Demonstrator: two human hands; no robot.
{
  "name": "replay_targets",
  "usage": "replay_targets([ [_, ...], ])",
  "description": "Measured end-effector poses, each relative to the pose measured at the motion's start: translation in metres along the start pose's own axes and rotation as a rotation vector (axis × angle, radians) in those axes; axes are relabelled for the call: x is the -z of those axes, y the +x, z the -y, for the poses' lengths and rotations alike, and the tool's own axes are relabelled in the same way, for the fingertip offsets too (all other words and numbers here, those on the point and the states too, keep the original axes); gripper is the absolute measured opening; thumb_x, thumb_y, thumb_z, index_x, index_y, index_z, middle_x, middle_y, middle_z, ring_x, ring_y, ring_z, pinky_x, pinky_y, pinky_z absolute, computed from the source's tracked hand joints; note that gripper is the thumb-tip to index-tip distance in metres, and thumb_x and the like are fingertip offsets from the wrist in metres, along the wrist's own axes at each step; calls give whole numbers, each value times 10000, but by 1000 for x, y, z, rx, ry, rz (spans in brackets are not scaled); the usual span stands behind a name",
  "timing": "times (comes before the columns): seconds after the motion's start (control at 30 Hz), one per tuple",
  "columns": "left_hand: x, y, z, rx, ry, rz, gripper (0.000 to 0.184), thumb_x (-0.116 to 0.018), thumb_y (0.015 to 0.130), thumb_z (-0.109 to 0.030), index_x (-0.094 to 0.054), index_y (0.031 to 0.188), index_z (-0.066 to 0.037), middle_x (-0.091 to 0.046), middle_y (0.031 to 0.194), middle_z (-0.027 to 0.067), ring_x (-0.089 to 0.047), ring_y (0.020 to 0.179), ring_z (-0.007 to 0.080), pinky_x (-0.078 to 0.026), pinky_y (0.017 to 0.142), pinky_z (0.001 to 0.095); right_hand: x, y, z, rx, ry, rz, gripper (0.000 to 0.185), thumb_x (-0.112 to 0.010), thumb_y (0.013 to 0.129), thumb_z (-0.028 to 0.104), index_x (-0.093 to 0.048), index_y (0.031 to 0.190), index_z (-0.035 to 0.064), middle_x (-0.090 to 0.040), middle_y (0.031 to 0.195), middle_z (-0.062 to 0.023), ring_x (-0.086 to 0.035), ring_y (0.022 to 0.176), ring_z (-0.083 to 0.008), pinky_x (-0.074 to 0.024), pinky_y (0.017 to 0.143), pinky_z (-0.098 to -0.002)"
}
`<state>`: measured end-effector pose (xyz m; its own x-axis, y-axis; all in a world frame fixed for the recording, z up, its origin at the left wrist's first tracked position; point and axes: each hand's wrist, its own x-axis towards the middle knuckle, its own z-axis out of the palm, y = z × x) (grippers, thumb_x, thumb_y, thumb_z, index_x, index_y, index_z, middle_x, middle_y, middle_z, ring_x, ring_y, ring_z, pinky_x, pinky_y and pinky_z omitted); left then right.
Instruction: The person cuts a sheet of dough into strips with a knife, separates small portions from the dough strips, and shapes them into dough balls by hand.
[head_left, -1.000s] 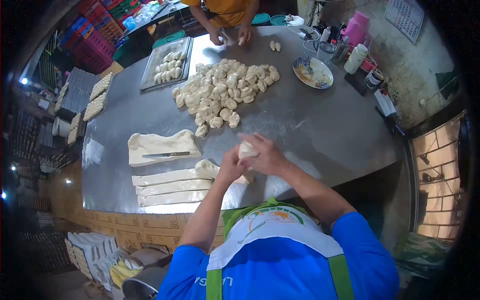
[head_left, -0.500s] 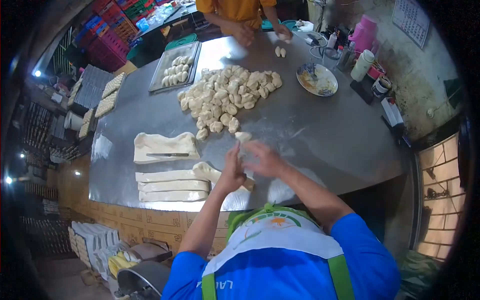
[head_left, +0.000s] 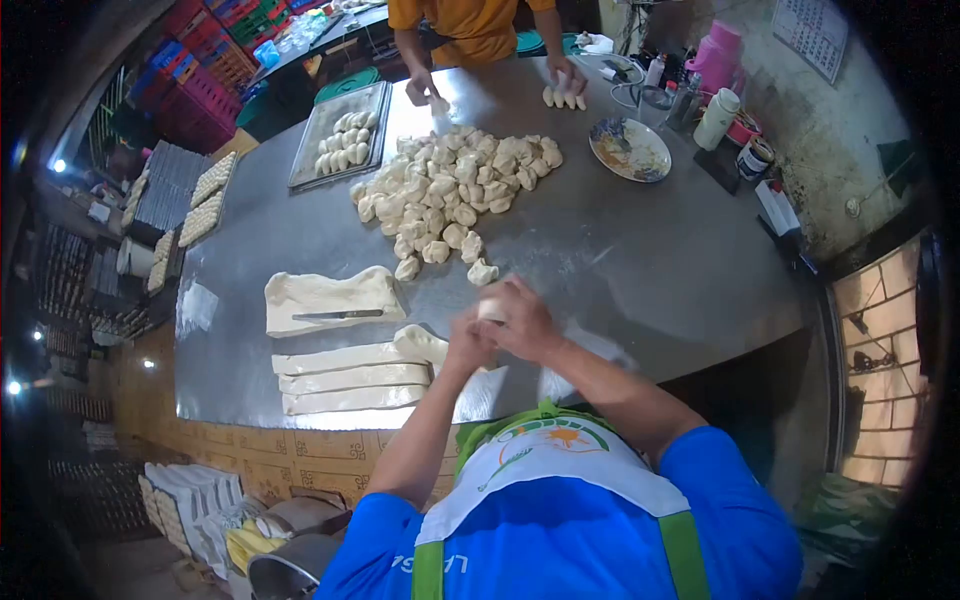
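Note:
My left hand (head_left: 468, 340) and my right hand (head_left: 523, 322) meet above the table's near part, closed round a piece of dough (head_left: 491, 310) that shows between them. A long dough strip (head_left: 425, 346) runs under my left wrist. Left of it lie several cut strips (head_left: 350, 385), side by side. Behind these, a knife (head_left: 338, 315) rests on a wide slab of dough (head_left: 330, 292). A big heap of dough pieces (head_left: 450, 185) sits beyond my hands, and one piece (head_left: 482, 272) lies at its near edge.
Across the metal table (head_left: 660, 270), a co-worker (head_left: 475, 30) in orange handles small dough rolls (head_left: 565, 99). A tray of shaped rolls (head_left: 340, 140) stands at the back left. Towards the right are a patterned plate (head_left: 629, 150), bottles and a thermos (head_left: 715, 118).
A piece of dough has come to rest at the heap's near edge, and my hands have closed round another. The co-worker's small group of rolls on the right has grown.

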<state>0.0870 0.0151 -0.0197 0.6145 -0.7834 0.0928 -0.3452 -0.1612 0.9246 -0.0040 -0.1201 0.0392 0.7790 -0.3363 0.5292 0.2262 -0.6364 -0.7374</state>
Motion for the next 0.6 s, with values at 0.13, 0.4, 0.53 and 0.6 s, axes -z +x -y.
replay_targets([
  [0.13, 7, -12, -4, -228, 513, 326, 248, -607, 805, 23, -682, 1039, -6, -704, 865, 104, -660, 730, 253, -520, 654, 344, -15, -10, -61, -415, -358, 320, 394, -725, 799, 357, -658, 1072, 80, -636, 1011, -150, -633, 858, -386, -513, 790, -483],
  [0.4, 18, 0, 28, -225, 0, 94, 1027, -700, 700, 92, -177, 1558, -120, -324, 1459, 110, -437, 1249, 209, -476, 898, 299, -23, -11, -41, 38, -18, 211, 416, -752, 766, 238, -633, 1133, 83, -635, 1030, -170, -641, 874, -346, -522, 816, -397],
  [0.53, 24, 7, 23, -92, -25, 14, 597, -668, 722, -65, -543, 1305, -47, -554, 1228, 202, -522, 1155, 379, -458, 915, 449, -12, 9, -14, -114, 154, 228, 382, -746, 759, 142, -654, 1118, 53, -667, 1008, -157, -674, 854, -300, -550, 742, -387],
  [0.6, 14, 3, 28, 68, -160, -2, 450, -665, 744, -77, -592, 1186, -31, -603, 1106, 188, -568, 1067, 381, -472, 858, 449, -14, 11, -3, -12, 75, 128, 364, -747, 761, 162, -662, 1096, 48, -667, 950, -146, -671, 806, -311, -548, 737, -404],
])
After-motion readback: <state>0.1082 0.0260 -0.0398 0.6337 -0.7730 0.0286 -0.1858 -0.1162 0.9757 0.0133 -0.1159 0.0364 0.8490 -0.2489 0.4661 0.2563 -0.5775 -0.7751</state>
